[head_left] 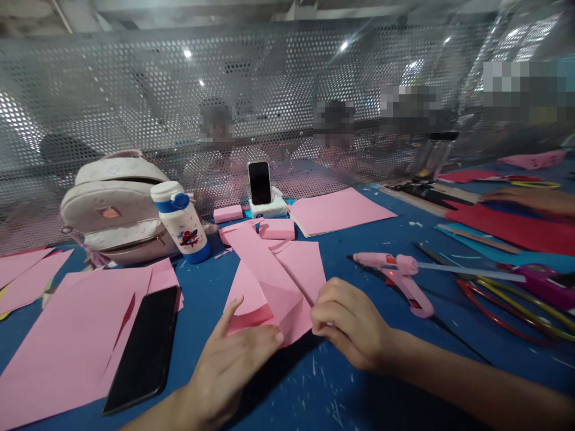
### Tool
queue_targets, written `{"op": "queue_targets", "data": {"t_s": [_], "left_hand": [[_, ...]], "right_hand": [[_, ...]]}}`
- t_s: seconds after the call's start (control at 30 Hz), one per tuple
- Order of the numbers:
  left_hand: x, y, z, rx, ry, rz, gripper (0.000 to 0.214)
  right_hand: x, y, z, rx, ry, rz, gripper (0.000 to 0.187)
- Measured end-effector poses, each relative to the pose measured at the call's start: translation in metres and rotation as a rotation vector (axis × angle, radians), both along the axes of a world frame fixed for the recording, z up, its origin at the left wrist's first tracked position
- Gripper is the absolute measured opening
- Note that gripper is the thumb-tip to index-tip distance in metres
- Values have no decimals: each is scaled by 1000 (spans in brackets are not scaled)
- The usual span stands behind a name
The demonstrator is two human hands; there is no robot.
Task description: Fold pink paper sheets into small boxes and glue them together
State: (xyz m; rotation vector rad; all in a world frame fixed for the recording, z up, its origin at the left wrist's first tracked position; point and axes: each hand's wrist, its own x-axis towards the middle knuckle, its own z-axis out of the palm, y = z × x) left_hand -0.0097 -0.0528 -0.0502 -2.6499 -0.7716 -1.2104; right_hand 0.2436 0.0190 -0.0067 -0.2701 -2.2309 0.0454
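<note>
A folded sheet of pink paper (287,299) lies in front of me, its near edge lifted a little over the blue table. My left hand (238,362) is at its near left corner, thumb at the left side and fingers along the near edge, holding it. My right hand (348,323) is closed with curled fingers on the paper's right edge. Just behind are small folded pink paper blocks (277,228). To the right of my right hand lies a pink glue gun (399,275) with a glue stick in its back and a small red light lit.
Left are a black phone (144,350), pink sheets (67,341), a bottle (182,224) and a white backpack (114,209). Another phone (260,182) leans at the perforated metal screen (287,78). Scissors (503,305) lie right. Another person's hand (530,197) is at far right.
</note>
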Motion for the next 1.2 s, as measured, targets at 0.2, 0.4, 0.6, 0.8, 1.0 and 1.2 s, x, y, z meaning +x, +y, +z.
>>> {"op": "queue_targets", "data": {"t_s": [0.2, 0.4, 0.6, 0.8, 1.0, 1.2], "left_hand": [[0, 0, 2, -4, -8, 18, 46], [0, 0, 6, -31, -30, -4, 44], [-2, 1, 1, -37, -21, 1, 46], [0, 1, 4, -37, -50, -9, 46], [0, 0, 1, -55, -41, -4, 48], [2, 1, 3, -44, -78, 3, 47]], "right_hand": [[9, 13, 1, 116, 6, 98, 17], [15, 16, 4, 148, 26, 56, 10], [14, 17, 5, 142, 10, 66, 8], [13, 16, 7, 132, 5, 51, 9], [11, 15, 6, 83, -41, 52, 15], [11, 19, 4, -141, 12, 96, 22]]}}
